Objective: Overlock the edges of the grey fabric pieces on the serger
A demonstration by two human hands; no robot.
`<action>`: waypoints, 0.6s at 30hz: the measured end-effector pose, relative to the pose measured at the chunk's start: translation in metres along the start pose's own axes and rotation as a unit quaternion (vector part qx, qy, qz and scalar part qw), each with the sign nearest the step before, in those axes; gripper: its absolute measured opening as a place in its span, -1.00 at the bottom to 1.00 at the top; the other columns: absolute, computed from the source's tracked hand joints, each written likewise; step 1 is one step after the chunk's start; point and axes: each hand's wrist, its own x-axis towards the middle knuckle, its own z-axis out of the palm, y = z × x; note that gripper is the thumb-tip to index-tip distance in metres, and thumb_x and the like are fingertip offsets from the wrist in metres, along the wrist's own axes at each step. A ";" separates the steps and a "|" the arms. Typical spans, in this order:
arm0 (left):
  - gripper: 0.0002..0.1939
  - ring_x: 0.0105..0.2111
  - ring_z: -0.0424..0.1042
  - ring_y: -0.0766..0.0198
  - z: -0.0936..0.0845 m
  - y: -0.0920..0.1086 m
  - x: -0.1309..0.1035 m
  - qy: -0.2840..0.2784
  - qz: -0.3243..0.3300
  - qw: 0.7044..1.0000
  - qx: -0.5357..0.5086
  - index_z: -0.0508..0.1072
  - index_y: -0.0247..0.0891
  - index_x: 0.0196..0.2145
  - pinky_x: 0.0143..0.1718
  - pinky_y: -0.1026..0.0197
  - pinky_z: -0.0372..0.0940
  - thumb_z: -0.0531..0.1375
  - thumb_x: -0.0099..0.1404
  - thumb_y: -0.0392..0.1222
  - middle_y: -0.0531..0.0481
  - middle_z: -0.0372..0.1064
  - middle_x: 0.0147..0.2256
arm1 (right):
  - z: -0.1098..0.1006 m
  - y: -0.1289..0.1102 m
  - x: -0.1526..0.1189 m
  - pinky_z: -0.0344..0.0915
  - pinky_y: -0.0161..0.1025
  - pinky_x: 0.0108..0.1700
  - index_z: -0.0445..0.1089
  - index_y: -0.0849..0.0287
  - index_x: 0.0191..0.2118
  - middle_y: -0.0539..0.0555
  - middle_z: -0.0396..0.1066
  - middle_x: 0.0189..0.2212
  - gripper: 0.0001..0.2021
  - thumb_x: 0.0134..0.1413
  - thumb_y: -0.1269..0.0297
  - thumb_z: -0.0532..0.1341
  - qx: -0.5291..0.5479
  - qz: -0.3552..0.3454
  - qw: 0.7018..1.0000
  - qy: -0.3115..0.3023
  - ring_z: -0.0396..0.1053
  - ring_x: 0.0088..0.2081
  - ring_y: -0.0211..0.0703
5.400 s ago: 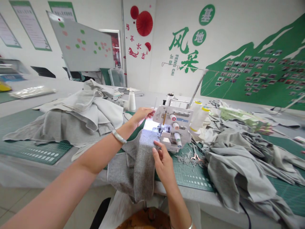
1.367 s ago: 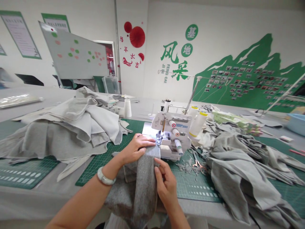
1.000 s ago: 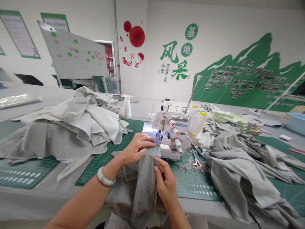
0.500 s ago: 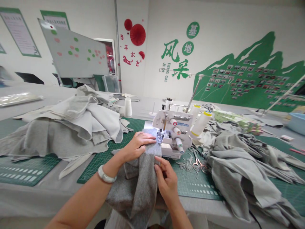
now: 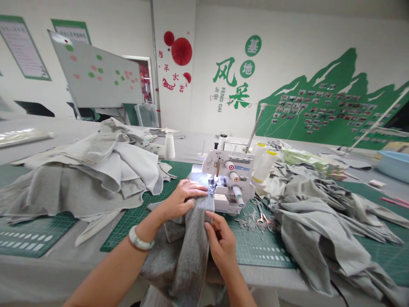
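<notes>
A length of grey fabric (image 5: 191,247) runs up from the table's front edge to the lit needle area of a white overlock sewing machine (image 5: 228,170). My left hand (image 5: 182,198), a pale bangle (image 5: 139,238) on its wrist, lies flat on the cloth just left of the presser foot, fingers stretched toward it. Closer to me, my right hand (image 5: 221,238) pinches the fabric's right edge between thumb and forefinger, the other fingers curled. The cloth's lower end hangs over the table edge. The exact stitching point is blurred by the lamp's glare.
Left of the machine lies a heap of grey and white cloth pieces (image 5: 105,170); another grey pile (image 5: 319,230) drapes over the front edge at right. Scissors (image 5: 262,219) and thread scraps lie beside the machine. Thread cones (image 5: 265,166) stand behind it. Green cutting mats (image 5: 128,230) cover the table.
The whole view has shifted slightly, with the scene sitting a little lower and further left. Both hands keep nearly the same places on the fabric and beside the machine.
</notes>
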 end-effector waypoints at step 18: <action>-0.51 0.12 0.22 0.09 0.002 0.002 -0.001 0.019 0.005 1.000 0.009 0.45 -0.16 0.01 0.20 -0.06 -0.07 0.00 0.14 -0.35 -0.02 0.36 0.10 | 0.001 0.002 -0.001 0.25 -0.34 -0.39 0.41 0.14 -0.03 -0.03 0.29 -0.46 -0.77 0.23 0.29 0.15 0.016 0.017 1.000 -0.012 0.26 -0.45 -0.26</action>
